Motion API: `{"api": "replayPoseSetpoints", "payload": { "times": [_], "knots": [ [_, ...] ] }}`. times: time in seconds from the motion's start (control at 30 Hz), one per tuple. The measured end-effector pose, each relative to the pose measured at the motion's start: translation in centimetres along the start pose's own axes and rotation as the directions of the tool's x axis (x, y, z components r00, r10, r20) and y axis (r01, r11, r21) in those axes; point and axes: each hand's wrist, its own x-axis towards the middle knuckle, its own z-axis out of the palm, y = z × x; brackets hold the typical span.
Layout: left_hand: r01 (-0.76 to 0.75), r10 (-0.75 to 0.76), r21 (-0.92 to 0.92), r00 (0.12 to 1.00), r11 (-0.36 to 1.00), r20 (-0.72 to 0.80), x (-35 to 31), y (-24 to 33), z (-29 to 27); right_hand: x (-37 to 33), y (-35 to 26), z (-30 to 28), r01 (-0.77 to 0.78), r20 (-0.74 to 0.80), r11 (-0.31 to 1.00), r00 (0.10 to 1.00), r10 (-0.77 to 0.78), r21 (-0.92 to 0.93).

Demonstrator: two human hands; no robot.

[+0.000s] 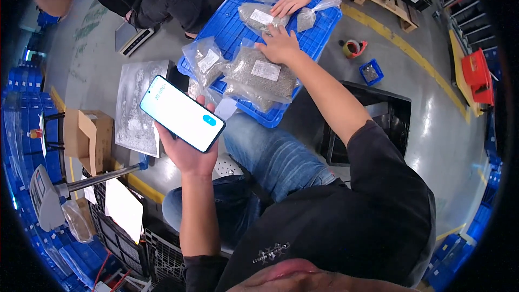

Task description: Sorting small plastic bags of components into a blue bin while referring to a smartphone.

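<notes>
A smartphone (181, 113) with a lit, mostly white screen and a blue button lies in my left hand (189, 154), the fingers wrapped round its edges. My right hand (280, 46) reaches forward with its fingers spread, at the far end of a large see-through bag (246, 73) of small grey pieces with a white label. Its fingertips come up to another labelled bag (257, 17), where a co-worker's hand (292, 1) rests. Whether my fingertips press on that bag I cannot tell. A smaller labelled bag (204, 64) sits at the left. All these bags lie on a blue plastic pallet (319, 27).
Left of the pallet are a metal platform (141, 108), a scale display (46, 197) on a pole and an open cardboard box (89, 138). A black crate (397, 124), a small blue bin (371, 72) and a tape roll (354, 48) are at the right. Another person crouches at the far left.
</notes>
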Motion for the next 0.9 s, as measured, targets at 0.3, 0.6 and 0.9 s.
{"api": "replayPoseSetpoints", "payload": {
  "times": [0.3, 0.6, 0.9],
  "knots": [
    [0.047, -0.045, -0.018, 0.992, 0.999, 0.115, 0.0, 0.2, -0.8, -0.4, -0.1, 0.0, 0.005, 0.013, 1.000, 1.000, -0.005, 0.004],
    [0.011, -0.011, -0.013, 1.000, 1.000, -0.021, -0.2, -0.1, 0.0, -0.6, -0.2, -0.1, 0.018, 0.026, 1.000, 1.000, -0.018, -0.001],
    [-0.024, 0.025, -0.031, 0.999, 0.999, 0.038, -0.5, 0.1, 0.7, 1.1, -0.1, -1.2, 0.029, -0.155, 0.999, 0.988, -0.023, 0.041]
  ]
}}
